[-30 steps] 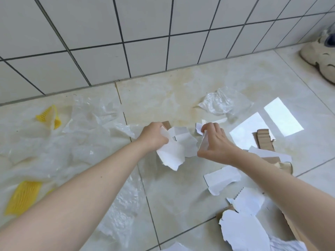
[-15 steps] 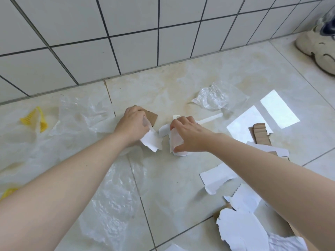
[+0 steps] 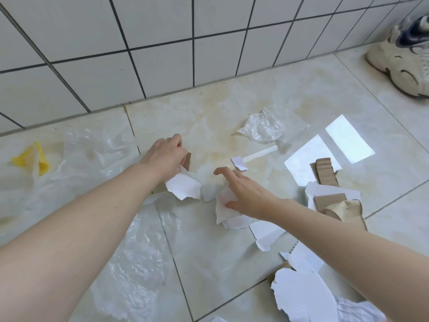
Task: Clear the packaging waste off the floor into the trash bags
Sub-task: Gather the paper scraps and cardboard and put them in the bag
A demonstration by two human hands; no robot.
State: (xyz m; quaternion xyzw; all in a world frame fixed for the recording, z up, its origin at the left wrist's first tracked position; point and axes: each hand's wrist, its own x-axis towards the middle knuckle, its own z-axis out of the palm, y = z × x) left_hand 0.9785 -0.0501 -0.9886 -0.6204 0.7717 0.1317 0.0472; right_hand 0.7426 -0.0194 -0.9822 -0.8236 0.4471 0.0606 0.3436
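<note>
My left hand (image 3: 166,156) grips torn white paper (image 3: 184,185) together with a brown cardboard piece (image 3: 186,161) low over the floor. My right hand (image 3: 246,194) hovers with spread fingers over a crumpled white paper scrap (image 3: 226,210) lying on the tiles, holding nothing. A clear trash bag (image 3: 97,154) with yellow ties (image 3: 40,159) lies flat on the floor to the left. A small paper bit (image 3: 239,163) and a paper strip (image 3: 262,153) lie just beyond my right hand.
Crumpled clear plastic (image 3: 264,127) lies further back. Cardboard pieces (image 3: 326,173) and torn white paper (image 3: 304,298) are scattered at the right. A sneaker (image 3: 404,56) stands in the far right corner. The tiled wall (image 3: 162,43) runs along the back.
My right hand has let go of its paper scraps and spread its fingers above them. My left hand keeps its paper and cardboard and has shifted slightly left.
</note>
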